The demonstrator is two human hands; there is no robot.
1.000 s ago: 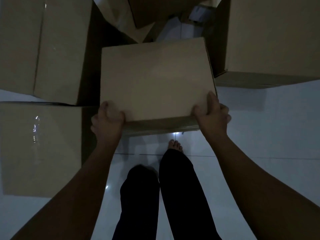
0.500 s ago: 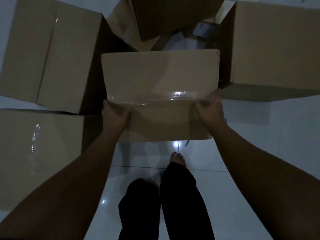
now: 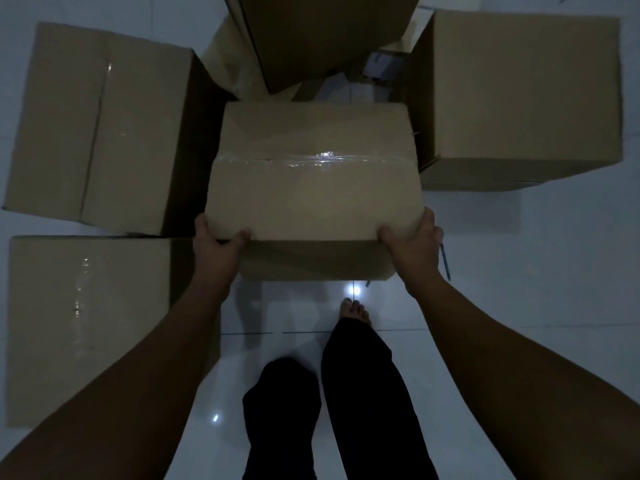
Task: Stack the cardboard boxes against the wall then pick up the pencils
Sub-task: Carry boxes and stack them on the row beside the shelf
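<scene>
A taped brown cardboard box (image 3: pixel 313 188) fills the middle of the view, its taped seam running across the top. My left hand (image 3: pixel 216 247) grips its near left corner, thumb on top. Gripping the near right corner is my right hand (image 3: pixel 412 245). The box's near face shows below my hands. On the white floor just right of my right hand lies a dark pencil (image 3: pixel 445 261). Another small dark tip (image 3: pixel 367 282) shows under the box's near right edge.
Other cardboard boxes surround it: one at far left (image 3: pixel 100 123), one at near left (image 3: pixel 86 327), one at far right (image 3: pixel 519 95), one at the top (image 3: pixel 322 32). My legs and a bare foot (image 3: pixel 353 311) stand on the glossy white tiles.
The box has turned towards me, so its taped top now faces up. My hands have shifted to its near corners. The view has drawn back, showing more of the boxes around it.
</scene>
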